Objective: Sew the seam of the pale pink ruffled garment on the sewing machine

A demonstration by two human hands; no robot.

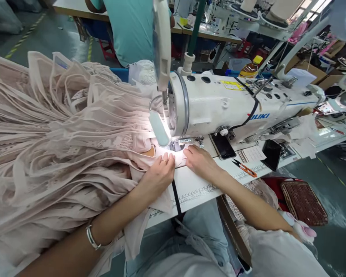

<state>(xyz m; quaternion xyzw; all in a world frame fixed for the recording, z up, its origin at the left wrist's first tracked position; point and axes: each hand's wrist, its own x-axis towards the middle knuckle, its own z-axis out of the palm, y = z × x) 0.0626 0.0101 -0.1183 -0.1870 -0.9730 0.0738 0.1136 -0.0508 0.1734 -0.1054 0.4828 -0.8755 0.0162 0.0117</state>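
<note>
My left hand (158, 173) lies flat, fingers together, pressing pale pink sheer fabric (60, 146) onto the white table (196, 188) just in front of the needle area (177, 145). My right hand (200, 159) rests beside it on the right, fingers bent down on the fabric's edge near the presser foot. A white sewing machine (233, 105) stands across the table, with a lit lamp (159, 129) at its head. The big mass of pleated pink fabric piles up to the left.
Orange-handled thread snips (243, 168) lie right of my right hand. Two dark phones (222, 146) (271, 154) rest by the machine base. A woven brown seat (304, 202) sits at lower right. A person in a teal shirt (132, 27) works at the table behind.
</note>
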